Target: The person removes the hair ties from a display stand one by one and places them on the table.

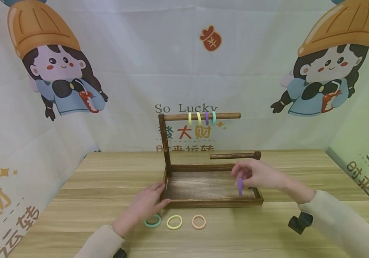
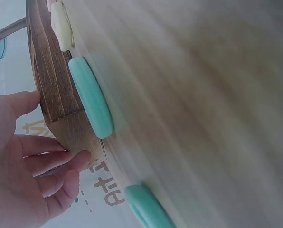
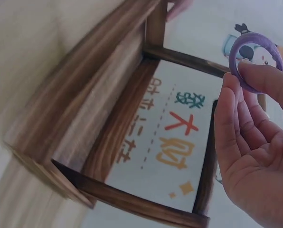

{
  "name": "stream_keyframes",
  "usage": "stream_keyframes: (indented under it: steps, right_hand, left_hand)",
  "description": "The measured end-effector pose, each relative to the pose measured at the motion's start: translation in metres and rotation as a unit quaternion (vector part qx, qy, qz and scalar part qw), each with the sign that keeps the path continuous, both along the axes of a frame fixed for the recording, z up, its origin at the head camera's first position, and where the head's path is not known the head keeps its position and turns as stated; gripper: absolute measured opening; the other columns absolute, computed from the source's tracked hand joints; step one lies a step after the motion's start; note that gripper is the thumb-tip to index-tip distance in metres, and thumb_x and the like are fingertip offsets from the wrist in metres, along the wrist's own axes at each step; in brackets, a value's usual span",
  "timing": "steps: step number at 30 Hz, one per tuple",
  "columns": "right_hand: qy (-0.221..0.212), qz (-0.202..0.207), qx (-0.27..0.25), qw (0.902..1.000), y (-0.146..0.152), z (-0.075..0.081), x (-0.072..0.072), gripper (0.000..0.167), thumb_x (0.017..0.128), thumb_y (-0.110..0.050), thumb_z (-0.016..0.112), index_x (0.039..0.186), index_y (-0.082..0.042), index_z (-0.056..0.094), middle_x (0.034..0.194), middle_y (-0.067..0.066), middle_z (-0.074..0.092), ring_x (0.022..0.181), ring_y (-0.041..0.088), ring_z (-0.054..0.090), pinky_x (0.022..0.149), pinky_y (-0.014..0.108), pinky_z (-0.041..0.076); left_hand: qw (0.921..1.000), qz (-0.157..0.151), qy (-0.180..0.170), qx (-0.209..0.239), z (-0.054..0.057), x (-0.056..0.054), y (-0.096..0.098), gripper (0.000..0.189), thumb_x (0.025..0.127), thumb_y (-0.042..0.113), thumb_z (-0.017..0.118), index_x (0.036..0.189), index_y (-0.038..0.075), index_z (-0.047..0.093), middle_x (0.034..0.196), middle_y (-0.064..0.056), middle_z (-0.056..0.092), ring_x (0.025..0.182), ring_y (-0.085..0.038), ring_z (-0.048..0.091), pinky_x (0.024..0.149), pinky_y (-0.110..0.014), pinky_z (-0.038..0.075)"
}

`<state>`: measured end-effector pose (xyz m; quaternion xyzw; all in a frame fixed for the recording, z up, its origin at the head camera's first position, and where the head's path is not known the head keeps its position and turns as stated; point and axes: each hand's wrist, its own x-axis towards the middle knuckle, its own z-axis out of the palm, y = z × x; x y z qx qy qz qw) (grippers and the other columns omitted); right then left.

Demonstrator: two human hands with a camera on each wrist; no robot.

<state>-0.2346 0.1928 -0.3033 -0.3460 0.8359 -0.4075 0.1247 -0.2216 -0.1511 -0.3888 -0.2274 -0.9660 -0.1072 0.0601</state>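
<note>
The right hand (image 1: 259,174) pinches a purple ring (image 1: 240,187) above the wooden rack's (image 1: 210,204) right side, the left hand (image 1: 148,201) resting loose-fingered at its near left corner; probably light and springy, the ring suits a gentle rim pinch.

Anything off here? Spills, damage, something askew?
Nothing stands out. The brown wooden rack stands upright, no visible damage; four thin coloured rings hang on its upper bar; a round peach ring lies flat on the wood-grain table, no visible spill; the right hand holds a round purple ring.
</note>
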Motion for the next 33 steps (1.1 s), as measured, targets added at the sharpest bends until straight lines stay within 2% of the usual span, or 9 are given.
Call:
stream_keyframes:
  steps: [5,13,20,23,26,33]
  right_hand:
    - [-0.033,0.022,0.007,0.9992,-0.004,-0.013,0.007,0.022,0.077,0.008,0.055,0.097,0.0,0.055,0.071,0.003,0.061,0.068,0.025,0.059,0.059,0.028,0.048]
    - [-0.064,0.033,0.013,0.9973,-0.007,-0.041,0.014,0.02,0.075,-0.001,0.061,0.094,0.003,0.055,0.071,0.0,0.061,0.063,0.016,0.059,0.054,0.024,0.047]
    - [-0.099,0.052,-0.031,0.9932,-0.009,-0.066,0.017,0.018,0.077,-0.005,0.064,0.093,0.001,0.056,0.071,0.003,0.058,0.062,0.013,0.057,0.056,0.038,0.052]
    - [-0.103,0.06,-0.051,0.9916,-0.01,-0.075,0.018,0.02,0.078,-0.006,0.064,0.095,0.002,0.055,0.071,0.003,0.057,0.061,0.011,0.057,0.056,0.039,0.052]
    - [-0.109,0.063,-0.067,0.9898,-0.012,-0.083,0.019,0.021,0.078,-0.003,0.062,0.097,0.004,0.055,0.071,0.003,0.056,0.059,0.009,0.055,0.054,0.036,0.052]
    - [-0.125,0.034,-0.079,0.9885,-0.017,-0.093,0.022,0.021,0.078,-0.004,0.063,0.096,0.004,0.056,0.074,0.005,0.057,0.06,0.01,0.057,0.055,0.027,0.052]
  left_hand:
    - [1.0,0.0,0.003,0.003,-0.001,0.0,0.0,0.059,0.086,0.038,0.055,0.122,-0.009,0.046,0.127,-0.021,0.043,0.112,-0.037,0.042,0.093,-0.046,0.034]
    - [1.0,0.003,0.004,0.002,0.0,0.0,0.001,0.058,0.086,0.036,0.056,0.122,-0.009,0.047,0.126,-0.021,0.043,0.112,-0.037,0.042,0.093,-0.045,0.034]
    - [1.0,0.005,-0.001,0.003,-0.002,-0.001,0.0,0.059,0.086,0.037,0.055,0.123,-0.008,0.046,0.127,-0.021,0.043,0.113,-0.037,0.042,0.093,-0.046,0.034]
    - [1.0,0.006,-0.002,0.003,-0.002,-0.001,0.0,0.059,0.086,0.037,0.055,0.123,-0.008,0.046,0.127,-0.021,0.042,0.113,-0.037,0.041,0.093,-0.046,0.034]
    - [1.0,0.005,-0.002,0.003,-0.001,-0.001,0.0,0.06,0.086,0.037,0.055,0.123,-0.008,0.046,0.128,-0.021,0.042,0.113,-0.037,0.041,0.093,-0.046,0.034]
    - [1.0,0.002,0.001,0.001,-0.001,0.0,0.0,0.059,0.086,0.037,0.055,0.122,-0.009,0.046,0.127,-0.021,0.042,0.113,-0.037,0.042,0.093,-0.045,0.034]
